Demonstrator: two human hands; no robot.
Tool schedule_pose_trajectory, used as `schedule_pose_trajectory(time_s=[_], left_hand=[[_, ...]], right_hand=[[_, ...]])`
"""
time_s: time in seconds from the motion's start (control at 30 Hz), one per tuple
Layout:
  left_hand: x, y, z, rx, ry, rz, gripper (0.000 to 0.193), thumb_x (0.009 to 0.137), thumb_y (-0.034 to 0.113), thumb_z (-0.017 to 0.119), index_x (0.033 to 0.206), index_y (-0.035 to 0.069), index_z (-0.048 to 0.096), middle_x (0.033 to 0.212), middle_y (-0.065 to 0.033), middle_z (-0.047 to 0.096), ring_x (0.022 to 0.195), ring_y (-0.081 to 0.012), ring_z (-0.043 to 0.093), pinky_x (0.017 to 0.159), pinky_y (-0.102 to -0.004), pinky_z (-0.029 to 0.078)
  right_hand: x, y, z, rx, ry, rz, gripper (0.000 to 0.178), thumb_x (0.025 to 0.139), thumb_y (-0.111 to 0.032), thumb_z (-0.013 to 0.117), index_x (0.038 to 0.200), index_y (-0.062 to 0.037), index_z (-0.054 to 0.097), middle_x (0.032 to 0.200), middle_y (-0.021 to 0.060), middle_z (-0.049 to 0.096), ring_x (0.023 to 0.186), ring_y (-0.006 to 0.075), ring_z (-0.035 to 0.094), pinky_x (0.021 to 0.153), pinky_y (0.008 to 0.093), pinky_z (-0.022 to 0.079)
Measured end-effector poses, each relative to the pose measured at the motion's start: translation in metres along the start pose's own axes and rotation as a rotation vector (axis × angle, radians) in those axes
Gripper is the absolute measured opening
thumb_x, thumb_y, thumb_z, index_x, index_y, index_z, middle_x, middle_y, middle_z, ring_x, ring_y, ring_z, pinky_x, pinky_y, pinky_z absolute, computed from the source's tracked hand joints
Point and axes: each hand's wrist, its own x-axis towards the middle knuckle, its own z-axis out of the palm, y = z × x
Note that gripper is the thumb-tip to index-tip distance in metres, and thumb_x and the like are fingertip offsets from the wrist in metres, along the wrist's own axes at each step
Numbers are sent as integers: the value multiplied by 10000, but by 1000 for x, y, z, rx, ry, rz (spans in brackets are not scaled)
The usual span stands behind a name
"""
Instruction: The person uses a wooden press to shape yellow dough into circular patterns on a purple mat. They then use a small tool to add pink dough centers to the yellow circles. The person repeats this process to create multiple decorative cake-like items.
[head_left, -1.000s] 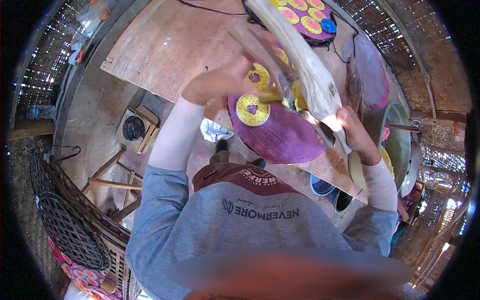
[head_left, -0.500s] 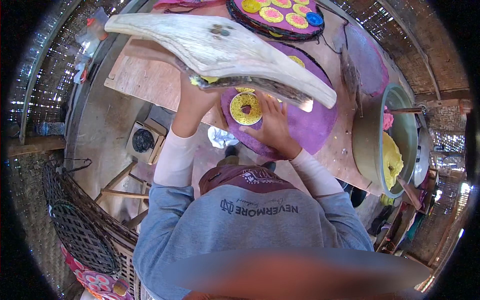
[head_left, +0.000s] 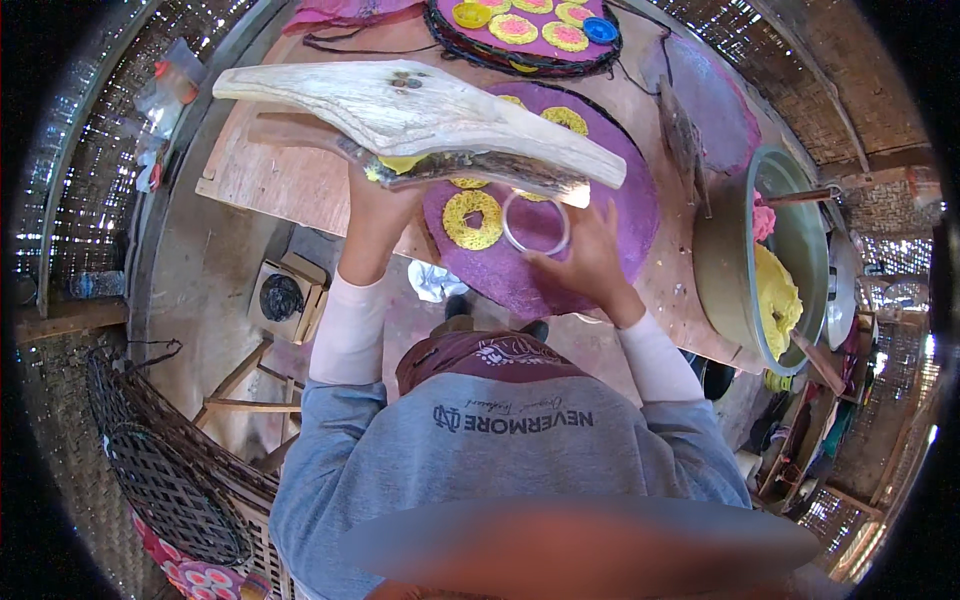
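Observation:
In my left hand (head_left: 382, 215) is a long pale wooden press (head_left: 440, 105), raised over the worktable; it hides most of my fingers. A lump of yellow dough (head_left: 403, 163) shows at the press's underside. My right hand (head_left: 592, 262) grips a thin white ring mould (head_left: 507, 228) over a round purple cloth (head_left: 610, 240). Just left of the mould, apart from it, lies a yellow dough ring (head_left: 472, 221) of thin strands with a hole in its middle. Another yellow dough piece (head_left: 564, 121) is on the cloth's far side; more are partly covered by the press.
A round tray (head_left: 545, 62) at the back holds yellow-and-pink dough pieces, a yellow cup (head_left: 472, 14) and a blue cup (head_left: 600, 31). On the right stands a large greenish basin (head_left: 722, 265) with yellow dough (head_left: 775, 300) and pink dough (head_left: 764, 220). A woven basket (head_left: 170, 480) sits lower left.
The white ring mould has come off the yellow dough ring and shifted right with my right hand, leaving the dough on the cloth. My left hand still holds the press.

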Motion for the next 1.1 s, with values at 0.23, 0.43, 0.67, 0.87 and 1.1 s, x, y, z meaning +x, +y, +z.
schedule_pose_trajectory(time_s=[0.23,0.43,0.67,0.87,1.1], left_hand=[[3,-13,22,44,-79,91,410,615,119,769,966,-7,599,930,-103,641,865,-209,611,772,-313,472],[9,18,68,278,-339,363,513,594,302,783,995,36,605,990,-126,631,909,-289,607,799,-360,470],[48,43,86,-131,-608,417,524,665,418,723,1014,56,571,982,-104,601,946,-274,573,824,-366,447],[67,-3,92,-1609,-733,-196,641,763,591,564,1134,86,430,1060,-58,474,998,-259,476,869,-402,424],[44,-63,81,-1668,-610,-264,321,828,466,480,842,147,511,791,-3,504,866,-231,481,794,-373,403]], right_hand=[[-28,14,14,-64,23,139,878,675,-487,700,1331,-40,325,1201,155,504,1169,291,442,1005,546,212],[1,12,-123,1421,-234,404,718,807,-495,565,1292,2,382,1041,64,549,924,132,529,809,260,432],[-24,7,-163,1173,-569,319,697,783,-600,539,1140,-1,517,882,26,566,774,100,520,644,229,408],[-8,39,-132,983,-866,532,618,876,-603,367,1023,-40,577,786,38,592,675,93,542,577,230,431],[6,45,-92,879,-851,616,724,845,-670,327,914,-14,625,718,49,578,625,119,523,542,269,410]])
